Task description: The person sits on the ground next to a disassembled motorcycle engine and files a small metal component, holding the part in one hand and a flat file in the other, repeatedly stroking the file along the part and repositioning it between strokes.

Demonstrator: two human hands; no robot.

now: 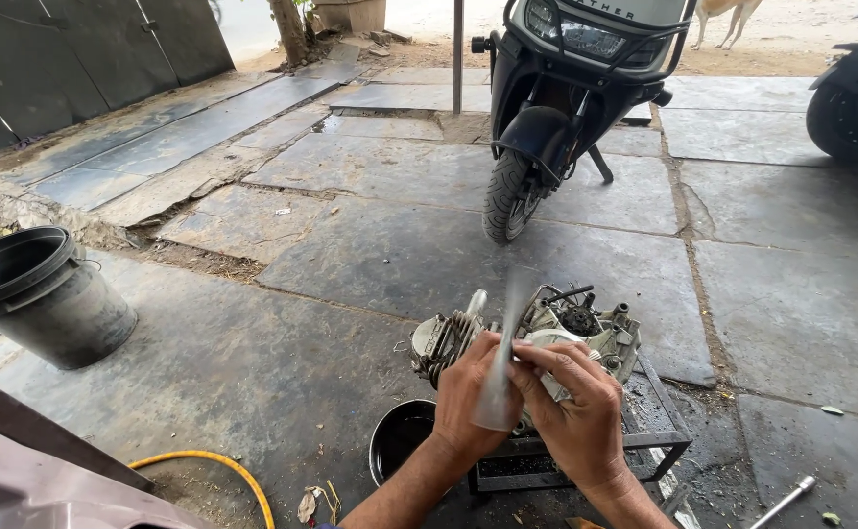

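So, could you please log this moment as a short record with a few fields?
Setting: stone-paved yard
Left hand: grips a pale, blurred strip
Right hand: pinches the same strip
Below hands: engine on a metal stand
Beside stand: black bowl
Left: black bucket, yellow hose
Behind: parked scooter
Lower right: metal tool

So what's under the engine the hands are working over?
The engine sits on a low black metal stand. A round black pan lies beside it, partly under the cylinder end. Both hands, holding a blurred pale strip, cover the engine's near underside.
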